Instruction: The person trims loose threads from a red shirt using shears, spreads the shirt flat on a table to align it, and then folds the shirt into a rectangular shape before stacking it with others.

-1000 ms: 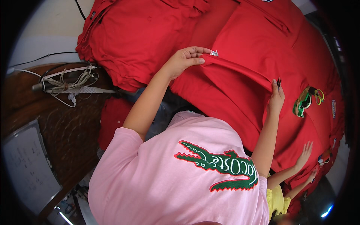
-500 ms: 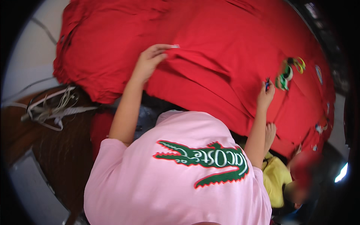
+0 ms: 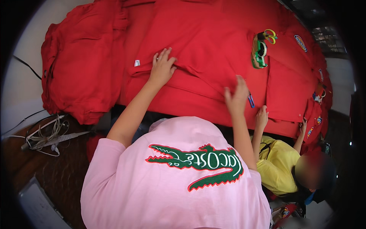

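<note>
A red garment (image 3: 198, 42) lies spread over the table in front of me, with folds along its near edge. My left hand (image 3: 163, 69) rests on it with fingers spread, beside a small white label (image 3: 137, 63). Over the cloth to the right, my right hand (image 3: 237, 96) is slightly blurred, its thumb and fingers apart and nothing in them. Just right of that hand, a pair of blue thread snips (image 3: 251, 100) lies on the red fabric.
A green tape dispenser (image 3: 259, 61) and yellow-handled scissors (image 3: 270, 36) lie at the back right. A heap of red garments (image 3: 84, 65) is at the left. On the right, a person in yellow (image 3: 280, 164) handles red cloth. Tangled cables (image 3: 47, 133) lie lower left.
My right hand has let go of the blue snips and moved left. My left hand has released the white label and now lies on the cloth. The view has shifted.
</note>
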Demonstrator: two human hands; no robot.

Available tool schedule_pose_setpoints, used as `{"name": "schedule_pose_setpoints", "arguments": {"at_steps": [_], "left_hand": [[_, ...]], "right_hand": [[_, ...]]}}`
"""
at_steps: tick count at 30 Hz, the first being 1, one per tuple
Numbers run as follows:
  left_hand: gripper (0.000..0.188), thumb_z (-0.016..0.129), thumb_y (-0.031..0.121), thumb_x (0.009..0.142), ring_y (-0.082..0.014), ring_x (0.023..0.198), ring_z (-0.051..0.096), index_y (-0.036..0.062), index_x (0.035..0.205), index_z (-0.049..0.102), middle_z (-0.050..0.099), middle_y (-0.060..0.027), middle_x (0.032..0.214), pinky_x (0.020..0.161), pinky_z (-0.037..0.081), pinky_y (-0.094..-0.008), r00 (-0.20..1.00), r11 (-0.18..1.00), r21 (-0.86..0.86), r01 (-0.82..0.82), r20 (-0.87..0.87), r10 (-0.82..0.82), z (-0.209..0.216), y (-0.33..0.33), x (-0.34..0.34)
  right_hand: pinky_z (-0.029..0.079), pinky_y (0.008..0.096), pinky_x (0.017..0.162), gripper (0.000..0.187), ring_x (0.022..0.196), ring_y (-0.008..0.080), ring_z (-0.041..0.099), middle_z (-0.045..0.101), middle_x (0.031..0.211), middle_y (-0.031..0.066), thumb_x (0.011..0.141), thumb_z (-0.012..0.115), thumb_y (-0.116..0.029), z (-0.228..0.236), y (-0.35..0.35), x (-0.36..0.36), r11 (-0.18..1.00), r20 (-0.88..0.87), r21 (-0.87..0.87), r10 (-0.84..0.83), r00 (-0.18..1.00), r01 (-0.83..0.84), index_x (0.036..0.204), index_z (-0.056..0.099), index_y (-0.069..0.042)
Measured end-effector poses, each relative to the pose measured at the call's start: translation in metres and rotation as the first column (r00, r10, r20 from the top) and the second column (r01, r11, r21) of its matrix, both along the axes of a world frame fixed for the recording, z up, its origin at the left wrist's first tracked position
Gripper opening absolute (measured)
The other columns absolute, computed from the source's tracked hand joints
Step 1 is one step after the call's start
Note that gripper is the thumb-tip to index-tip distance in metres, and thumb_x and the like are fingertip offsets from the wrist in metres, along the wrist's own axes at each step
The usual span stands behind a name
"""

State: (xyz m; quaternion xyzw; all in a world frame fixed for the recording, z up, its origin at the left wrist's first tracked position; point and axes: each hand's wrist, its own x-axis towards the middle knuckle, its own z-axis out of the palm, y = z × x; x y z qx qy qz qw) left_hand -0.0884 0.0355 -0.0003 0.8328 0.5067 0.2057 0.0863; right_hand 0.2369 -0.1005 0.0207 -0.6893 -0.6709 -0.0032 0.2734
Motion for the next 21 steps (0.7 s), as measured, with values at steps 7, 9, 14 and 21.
{"name": "schedule_pose_setpoints", "arguments": {"at_steps": [7, 9, 14, 21], "left_hand": [[0.015, 0.054, 0.009, 0.096, -0.016, 0.096, 0.065, 0.0044, 0.109, 0.061, 0.069, -0.0029, 0.1, 0.087, 0.049, -0.03, 0.805, 0.549, -0.678, 0.49, 0.593, 0.013, 0.146, 0.007, 0.059], [0.018, 0.053, 0.007, 0.096, -0.0075, 0.091, 0.061, 0.0004, 0.111, 0.062, 0.066, -0.0008, 0.1, 0.079, 0.048, -0.0232, 0.522, 0.385, -0.516, 0.765, 0.847, 0.099, 0.207, -0.009, 0.049], [0.072, 0.07, 0.015, 0.088, -0.0199, 0.124, 0.057, 0.0022, 0.151, 0.039, 0.053, -0.0139, 0.139, 0.105, 0.046, -0.0307, 0.196, 0.675, -0.248, 0.695, 0.968, 0.154, 0.267, -0.02, -0.003], [0.104, 0.077, 0.011, 0.078, -0.0341, 0.146, 0.039, 0.0131, 0.162, 0.017, 0.035, -0.0207, 0.158, 0.12, 0.035, -0.0467, 0.807, 0.864, -0.482, 0.145, 0.562, 0.179, 0.084, -0.012, 0.003]], "right_hand": [[0.032, 0.0578, 0.115, 0.099, 0.148, 0.0427, 0.035, 0.03, 0.165, 0.0217, 0.082, 0.077, -0.028, 0.024, 0.071, -0.072, 0.996, 0.002, -0.075, -0.048, 0.999, 0.048, 0.162, 0.023, -0.009], [0.032, 0.0595, 0.115, 0.079, 0.147, 0.0438, 0.036, 0.033, 0.163, 0.023, 0.084, 0.072, -0.019, 0.024, 0.094, -0.04, 0.981, -0.057, -0.092, -0.176, 0.983, 0.171, 0.156, 0.04, -0.013], [0.049, 0.0451, 0.103, 0.038, 0.123, 0.0312, 0.064, 0.068, 0.129, 0.0193, 0.09, 0.06, -0.01, 0.072, 0.107, 0.015, 0.811, -0.638, -0.548, -0.249, 0.729, -0.202, 0.127, 0.068, -0.006], [0.054, 0.0402, 0.101, 0.028, 0.105, 0.0263, 0.072, 0.075, 0.112, 0.0162, 0.087, 0.061, -0.006, 0.265, 0.063, -0.117, 0.418, -0.672, 0.569, -0.261, -0.693, -0.708, 0.11, 0.072, 0.005]]}}
